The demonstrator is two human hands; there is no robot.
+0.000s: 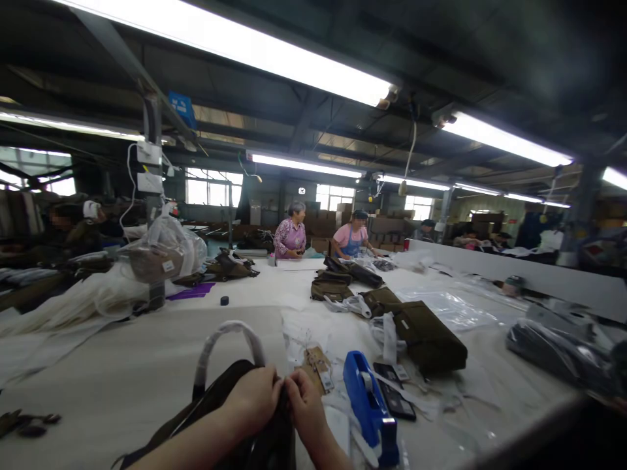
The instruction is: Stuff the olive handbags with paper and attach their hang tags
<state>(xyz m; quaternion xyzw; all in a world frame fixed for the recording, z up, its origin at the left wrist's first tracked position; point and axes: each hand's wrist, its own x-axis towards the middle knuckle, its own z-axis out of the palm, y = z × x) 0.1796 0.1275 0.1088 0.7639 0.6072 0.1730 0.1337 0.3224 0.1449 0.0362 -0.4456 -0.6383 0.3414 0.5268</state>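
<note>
We see our two hands close together above the dark bag (272, 447), their fingertips almost meeting. In our left hand (257, 391) the fingers are curled closed; in our right hand (302, 401) the thumb and forefinger are pinched together. What is between the fingertips we cannot tell, because it is too small and dark. The bag lies before us on the white table (98, 385), its wrapped handle (230, 328) standing up, the blue tape dispenser (365, 398) near our right hand.
</note>
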